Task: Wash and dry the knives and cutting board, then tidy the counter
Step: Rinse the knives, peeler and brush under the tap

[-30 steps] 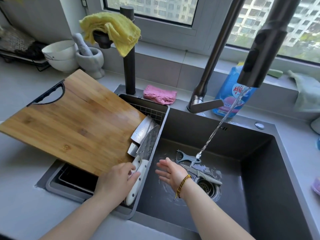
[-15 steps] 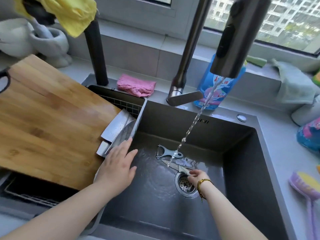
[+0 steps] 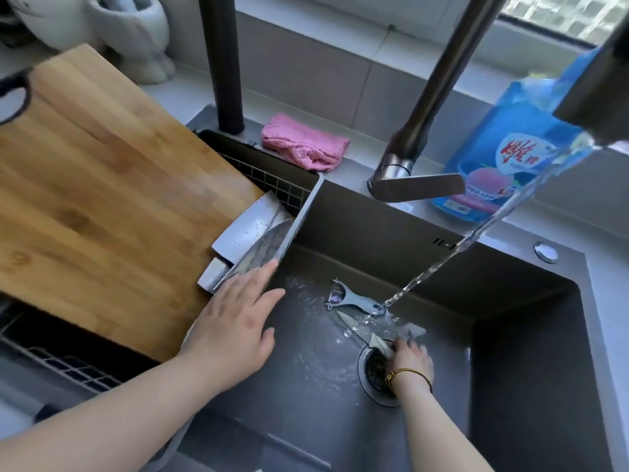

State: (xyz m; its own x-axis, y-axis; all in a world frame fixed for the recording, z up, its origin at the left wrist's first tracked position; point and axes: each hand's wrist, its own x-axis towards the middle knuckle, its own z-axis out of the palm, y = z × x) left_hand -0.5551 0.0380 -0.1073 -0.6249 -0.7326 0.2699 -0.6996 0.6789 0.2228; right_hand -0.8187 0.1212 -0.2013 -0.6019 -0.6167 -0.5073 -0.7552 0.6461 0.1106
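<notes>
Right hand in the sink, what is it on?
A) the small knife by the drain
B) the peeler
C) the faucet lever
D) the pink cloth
A: the right hand has its fingers curled round the handle of the small knife at the edge of the drain, while the peeler lies apart from the hand, just behind the knife.

Window point(image 3: 558, 18) sat at upper right; daylight came through, view outside blurred. Pale sill point(image 3: 340, 25) ran below it. Rear wall was faced in large grey tiles point(image 3: 316, 76) with thin joints. Grey counter point(image 3: 609, 294) surrounded a dark matte sink basin point(image 3: 374, 229). Lighting was bright and even.
</notes>
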